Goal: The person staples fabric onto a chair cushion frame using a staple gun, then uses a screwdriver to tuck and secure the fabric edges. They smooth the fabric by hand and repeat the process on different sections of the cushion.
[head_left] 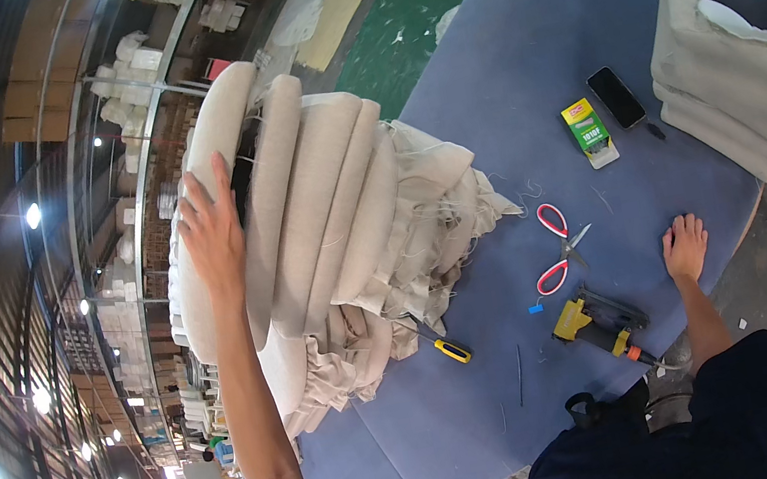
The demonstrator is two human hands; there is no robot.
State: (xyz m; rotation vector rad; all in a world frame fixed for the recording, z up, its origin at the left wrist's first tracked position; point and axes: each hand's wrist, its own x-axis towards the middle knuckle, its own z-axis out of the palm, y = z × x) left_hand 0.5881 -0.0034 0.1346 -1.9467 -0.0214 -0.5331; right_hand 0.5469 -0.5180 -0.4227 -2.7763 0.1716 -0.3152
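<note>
Pads (328, 198) stacked, fabric ends (435, 216) loose: apparently part-done. Left hand (214, 232) splayed on outermost, clasping nothing; right of pads, right hand (685, 247) flat, empty.

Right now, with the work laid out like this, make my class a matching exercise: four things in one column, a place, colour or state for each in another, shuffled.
Column one:
1. Scissors
2. Phone
3. Left hand
4. Right hand

Column two:
A. Fingers on the blue tabletop
B. Red and white, blades open
C. On a pale padded piece
D. Dark-screened, beside a yellow-and-green box

Pairs: 1-B, 2-D, 3-C, 4-A
</note>
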